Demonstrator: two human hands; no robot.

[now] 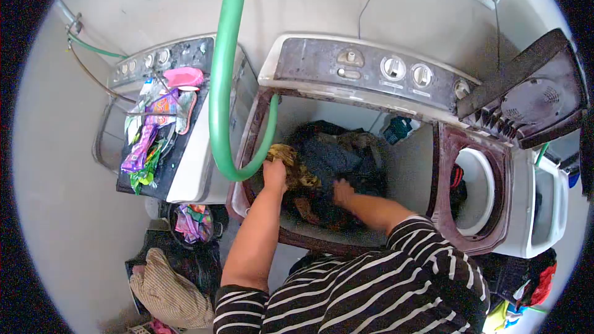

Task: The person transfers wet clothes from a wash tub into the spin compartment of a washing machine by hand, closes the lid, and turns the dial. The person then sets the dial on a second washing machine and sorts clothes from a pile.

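Observation:
My left hand (275,172) is closed on a yellow-brown patterned cloth (296,170) at the left side of the wash tub. Over the dark laundry in the tub's middle is my right hand (343,192). Motion smears its fingers, so its grip does not show. A heap of clothes, with a blue-grey garment (334,158) on top, fills much of the tub. The open twin-tub washing machine (315,68) stands before me. From above, a green hose (226,86) loops down and its end bends up at the tub's left corner.
To the right are the spin drum (486,222), its raised lid (538,96) and a white basin (552,210). A second washing machine (192,170) on the left carries detergent packets (141,148) and a pink brush (184,77). A striped beige cloth (167,287) lies below it.

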